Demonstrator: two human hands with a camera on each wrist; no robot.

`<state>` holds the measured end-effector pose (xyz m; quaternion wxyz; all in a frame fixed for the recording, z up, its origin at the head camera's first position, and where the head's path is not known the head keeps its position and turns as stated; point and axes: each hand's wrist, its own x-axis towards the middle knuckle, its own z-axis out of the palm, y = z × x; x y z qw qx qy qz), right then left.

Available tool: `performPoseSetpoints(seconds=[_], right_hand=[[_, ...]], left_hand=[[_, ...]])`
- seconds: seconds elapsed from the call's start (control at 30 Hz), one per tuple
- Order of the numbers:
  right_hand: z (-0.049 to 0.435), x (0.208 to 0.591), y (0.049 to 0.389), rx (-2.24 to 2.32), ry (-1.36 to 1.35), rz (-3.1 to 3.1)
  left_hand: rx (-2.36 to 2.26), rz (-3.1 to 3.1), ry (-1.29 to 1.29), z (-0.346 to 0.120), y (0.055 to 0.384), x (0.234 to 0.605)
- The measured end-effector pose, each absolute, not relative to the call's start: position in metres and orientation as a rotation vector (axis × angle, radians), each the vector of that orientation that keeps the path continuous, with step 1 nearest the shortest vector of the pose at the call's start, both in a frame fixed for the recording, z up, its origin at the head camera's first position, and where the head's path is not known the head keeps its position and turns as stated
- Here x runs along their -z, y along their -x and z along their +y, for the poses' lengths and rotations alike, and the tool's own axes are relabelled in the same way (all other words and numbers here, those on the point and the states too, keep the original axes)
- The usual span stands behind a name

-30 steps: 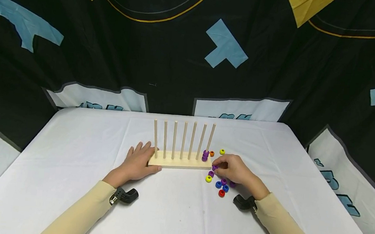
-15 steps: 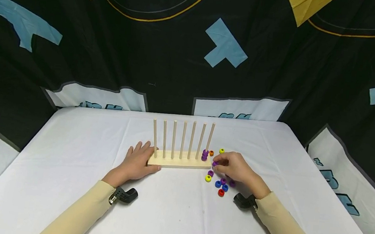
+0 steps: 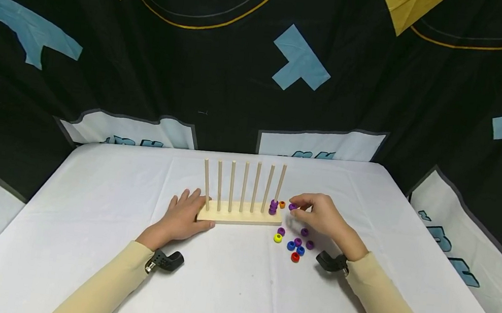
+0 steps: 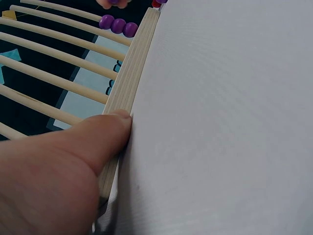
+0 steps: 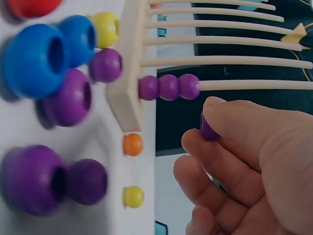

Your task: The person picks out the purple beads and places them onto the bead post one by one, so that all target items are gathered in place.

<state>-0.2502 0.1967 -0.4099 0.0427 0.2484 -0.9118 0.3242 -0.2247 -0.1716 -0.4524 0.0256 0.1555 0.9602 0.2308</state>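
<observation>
A wooden peg stand (image 3: pixel 239 217) with several upright pegs sits on the white table. My left hand (image 3: pixel 184 217) lies at its left end, fingers spread, and the thumb (image 4: pixel 105 134) presses along the front edge of the base. Three purple beads (image 5: pixel 168 87) are stacked on the rightmost peg (image 3: pixel 280 182). Just right of that peg, my right hand (image 3: pixel 320 216) pinches another purple bead (image 5: pixel 209 128) between thumb and index finger, raised above the table. The remaining fingers of that hand are loosely curled.
Loose beads lie in front of the stand's right end: a yellow bead (image 3: pixel 277 238), blue beads (image 3: pixel 291 245), a red bead (image 3: pixel 295 257) and several purple beads (image 3: pixel 310 245). An orange bead (image 5: pixel 132 144) and another yellow bead (image 5: pixel 133 197) lie right of the stand. A dark printed curtain (image 3: pixel 231 83) hangs behind.
My right hand has lifted the purple bead from beside the base, moving up and slightly right. More loose purple beads now show beneath it. The left hand and the stand stay put.
</observation>
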Motion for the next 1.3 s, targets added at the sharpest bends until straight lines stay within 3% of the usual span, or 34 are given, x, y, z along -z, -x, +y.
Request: performPoseSetpoints(seconds=[1.3], right_hand=[[0.179, 0.321, 0.269, -0.893, -0.768, -2.715]], left_hand=[[-0.711, 2.969, -0.472, -0.172, 0.225, 0.454]])
